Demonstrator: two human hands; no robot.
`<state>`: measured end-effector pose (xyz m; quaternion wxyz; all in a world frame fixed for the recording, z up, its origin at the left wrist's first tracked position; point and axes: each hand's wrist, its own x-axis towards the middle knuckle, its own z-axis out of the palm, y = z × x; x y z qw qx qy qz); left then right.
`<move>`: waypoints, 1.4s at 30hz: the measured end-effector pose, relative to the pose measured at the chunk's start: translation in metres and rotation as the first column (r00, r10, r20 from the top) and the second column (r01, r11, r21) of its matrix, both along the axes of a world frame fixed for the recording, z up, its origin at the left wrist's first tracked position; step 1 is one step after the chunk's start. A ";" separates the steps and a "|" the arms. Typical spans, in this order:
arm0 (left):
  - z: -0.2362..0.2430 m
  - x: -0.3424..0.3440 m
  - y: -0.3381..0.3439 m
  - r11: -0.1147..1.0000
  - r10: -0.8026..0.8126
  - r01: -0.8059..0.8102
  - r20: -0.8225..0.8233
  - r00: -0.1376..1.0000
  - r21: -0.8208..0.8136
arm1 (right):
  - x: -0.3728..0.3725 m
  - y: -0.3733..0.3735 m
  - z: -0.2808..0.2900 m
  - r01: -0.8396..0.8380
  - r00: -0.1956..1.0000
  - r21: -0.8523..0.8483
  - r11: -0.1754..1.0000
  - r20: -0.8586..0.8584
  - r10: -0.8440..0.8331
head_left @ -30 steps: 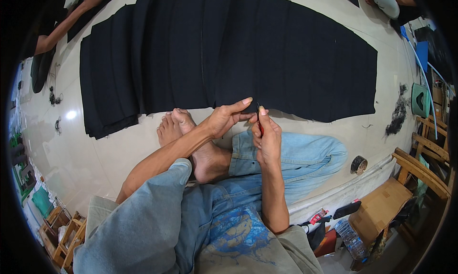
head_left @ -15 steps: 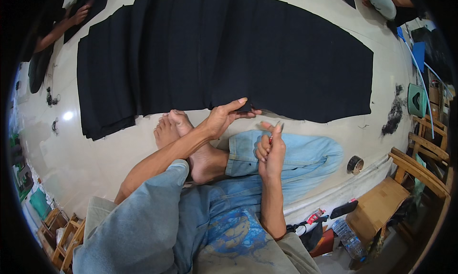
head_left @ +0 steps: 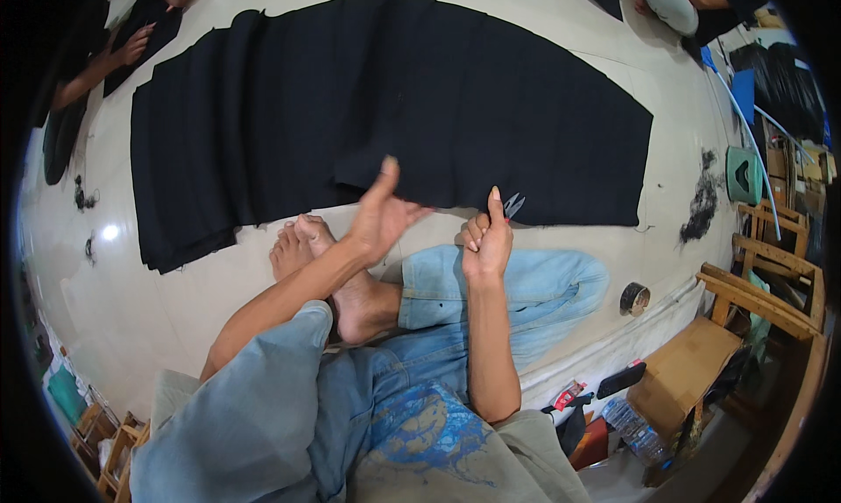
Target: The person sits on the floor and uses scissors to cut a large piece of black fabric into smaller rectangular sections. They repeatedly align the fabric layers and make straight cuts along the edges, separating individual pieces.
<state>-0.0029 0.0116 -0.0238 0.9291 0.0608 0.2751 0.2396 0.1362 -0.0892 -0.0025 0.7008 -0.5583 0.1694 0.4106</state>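
A long stack of black fabric panels [head_left: 526,109] lies spread across the pale tiled floor in front of my bent, jeans-clad legs and bare foot. My left hand [head_left: 383,216] is at the fabric's near edge, thumb raised and fingers apart, under a flap that is folded up a little. My right hand [head_left: 486,240] is closed on small thread snips [head_left: 515,205] with red on the handle; the blades point up and rightward over the edge of the fabric, just right of my left hand.
Other people's hands [head_left: 136,46] and limbs show at both upper corners. A round tape roll [head_left: 634,298] lies right of my knee. Wooden frames [head_left: 753,293], a cardboard piece [head_left: 679,380], a green plastic stool [head_left: 743,175] and pale blue rods line the right side. Dark fluff [head_left: 701,201] lies on the floor.
My left hand has moved left and spread its fingers, raising a flap of fabric. My right hand dropped away from the edge, then rose again rightward with the snips' blades now showing.
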 end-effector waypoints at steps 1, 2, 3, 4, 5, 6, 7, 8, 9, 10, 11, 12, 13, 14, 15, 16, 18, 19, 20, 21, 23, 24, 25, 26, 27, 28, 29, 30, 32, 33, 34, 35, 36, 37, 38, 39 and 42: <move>-0.007 0.006 -0.007 0.998 -0.065 0.066 -0.025 0.998 0.022 | -0.006 0.001 0.004 -0.012 1.000 -0.002 1.000 0.019 0.012; -0.012 0.013 -0.014 0.990 -0.133 0.135 -0.053 0.990 0.042 | -0.011 0.000 0.009 -0.034 0.998 0.003 0.999 0.057 0.033; -0.017 0.017 -0.018 0.977 -0.200 0.205 -0.082 0.976 0.060 | -0.013 0.001 0.012 -0.031 0.997 -0.002 1.000 0.077 0.031; -0.015 0.021 -0.019 0.973 -0.211 0.218 -0.102 0.972 0.073 | -0.014 0.000 0.014 -0.025 0.994 -0.011 1.000 0.102 0.026; -0.013 0.024 -0.018 0.969 -0.221 0.233 -0.122 0.968 0.087 | -0.015 0.000 0.016 -0.018 0.992 -0.019 1.000 0.126 0.021; -0.011 0.026 -0.017 0.964 -0.232 0.248 -0.142 0.962 0.100 | -0.014 0.000 0.018 -0.022 0.988 -0.029 0.999 0.151 0.026; -0.010 0.024 -0.017 0.963 -0.233 0.250 -0.153 0.960 0.102 | -0.011 -0.001 0.021 -0.024 0.984 -0.039 0.999 0.176 0.031; -0.010 0.020 -0.016 0.962 -0.233 0.252 -0.166 0.958 0.104 | -0.008 -0.002 0.023 -0.026 0.979 -0.048 0.999 0.201 0.036; -0.010 0.017 -0.015 0.961 -0.233 0.255 -0.179 0.956 0.107 | -0.004 -0.006 0.021 -0.048 0.973 -0.070 0.996 0.221 0.062; -0.009 0.014 -0.014 0.957 -0.232 0.256 -0.171 0.958 0.136 | -0.001 -0.009 0.018 -0.069 0.968 -0.088 0.994 0.236 0.088; -0.008 0.012 -0.013 0.952 -0.231 0.257 -0.163 0.959 0.165 | 0.000 -0.011 0.015 -0.089 0.962 -0.106 0.990 0.250 0.113; -0.007 0.009 -0.012 0.947 -0.230 0.258 -0.155 0.961 0.193 | -0.002 -0.012 0.013 -0.093 0.968 -0.105 0.990 0.224 0.115; -0.006 0.006 -0.010 0.943 -0.266 0.287 -0.136 0.954 0.170 | -0.003 -0.012 0.012 -0.091 0.973 -0.096 0.991 0.204 0.109; -0.006 0.004 -0.008 0.937 -0.302 0.317 -0.117 0.946 0.147 | -0.005 -0.013 0.012 -0.087 0.977 -0.088 0.992 0.185 0.102; -0.006 0.003 -0.007 0.929 -0.338 0.348 -0.096 0.936 0.125 | -0.007 -0.013 0.012 -0.083 0.982 -0.079 0.993 0.166 0.095; -0.005 0.001 -0.007 0.931 -0.328 0.340 -0.104 0.939 0.132 | -0.008 -0.013 0.013 -0.087 0.981 -0.079 0.993 0.169 0.100; -0.002 0.001 -0.010 0.933 -0.312 0.327 -0.118 0.943 0.147 | -0.008 -0.012 0.014 -0.094 0.978 -0.078 0.993 0.178 0.106; 0.000 0.002 -0.010 0.938 -0.303 0.316 -0.104 0.947 0.142 | -0.007 -0.014 0.015 -0.106 0.977 -0.082 0.991 0.176 0.120; 0.003 0.004 -0.009 0.943 -0.294 0.304 -0.089 0.952 0.136 | -0.006 -0.016 0.015 -0.119 0.976 -0.086 0.989 0.174 0.132; 0.005 0.005 -0.008 0.947 -0.285 0.292 -0.075 0.956 0.130 | -0.006 -0.019 0.016 -0.131 0.974 -0.090 0.987 0.171 0.145; 0.008 0.004 -0.005 0.928 -0.316 0.324 -0.075 0.946 0.186 | -0.016 -0.026 0.034 -0.109 0.990 -0.028 0.994 0.090 0.111; 0.009 0.004 -0.002 0.916 -0.331 0.339 -0.075 0.941 0.213 | -0.023 -0.031 0.041 -0.096 0.994 0.001 0.995 0.048 0.095; 0.013 0.005 0.000 0.912 -0.340 0.349 -0.078 0.937 0.216 | -0.030 -0.038 0.043 -0.169 0.984 0.018 0.985 0.059 0.168; 0.017 0.006 0.000 0.908 -0.350 0.360 -0.083 0.933 0.213 | -0.039 -0.047 0.045 -0.242 0.969 0.029 0.970 0.067 0.239; 0.020 0.006 0.000 0.905 -0.360 0.371 -0.088 0.929 0.211 | -0.046 -0.051 0.045 -0.313 0.948 0.041 0.949 0.075 0.309; 0.021 0.006 -0.001 0.907 -0.354 0.366 -0.096 0.930 0.209 | -0.052 -0.048 0.048 -0.342 0.938 0.012 0.940 0.074 0.340; 0.021 0.006 -0.001 0.909 -0.347 0.362 -0.105 0.932 0.208 | -0.057 -0.045 0.048 -0.356 0.931 -0.008 0.934 0.083 0.356; 0.022 0.005 -0.001 0.911 -0.341 0.358 -0.114 0.933 0.206 | -0.060 -0.043 0.048 -0.370 0.924 -0.028 0.928 0.091 0.371; 0.027 0.008 -0.002 0.910 -0.335 0.359 -0.142 0.931 0.208 | -0.061 -0.036 0.047 -0.375 0.921 -0.059 0.925 0.086 0.379; 0.029 0.009 -0.003 0.909 -0.332 0.360 -0.157 0.930 0.209 | -0.060 -0.035 0.047 -0.376 0.922 -0.041 0.926 0.085 0.378; 0.030 0.008 -0.003 0.904 -0.344 0.369 -0.149 0.927 0.214 | -0.060 -0.034 0.047 -0.381 0.921 -0.023 0.924 0.079 0.381; 0.030 0.008 -0.002 0.899 -0.355 0.379 -0.141 0.924 0.219 | -0.059 -0.032 0.047 -0.385 0.920 -0.005 0.923 0.074 0.384; 0.030 0.008 -0.001 0.894 -0.367 0.388 -0.133 0.921 0.223 | -0.058 -0.031 0.046 -0.380 0.924 0.013 0.925 0.054 0.379; 0.027 0.006 -0.001 0.895 -0.373 0.388 -0.107 0.921 0.221 | -0.057 -0.030 0.044 -0.375 0.927 0.029 0.927 0.032 0.374; 0.021 0.005 -0.001 0.895 -0.380 0.388 -0.082 0.922 0.219 | -0.057 -0.029 0.043 -0.368 0.930 0.046 0.929 0.011 0.368; 0.018 0.005 -0.002 0.896 -0.385 0.388 -0.056 0.921 0.216 | -0.058 -0.028 0.042 -0.355 0.934 0.058 0.933 -0.013 0.356; 0.020 0.007 -0.005 0.918 -0.364 0.371 -0.078 0.928 0.140 | -0.060 -0.025 0.041 -0.316 0.946 0.069 0.946 -0.047 0.320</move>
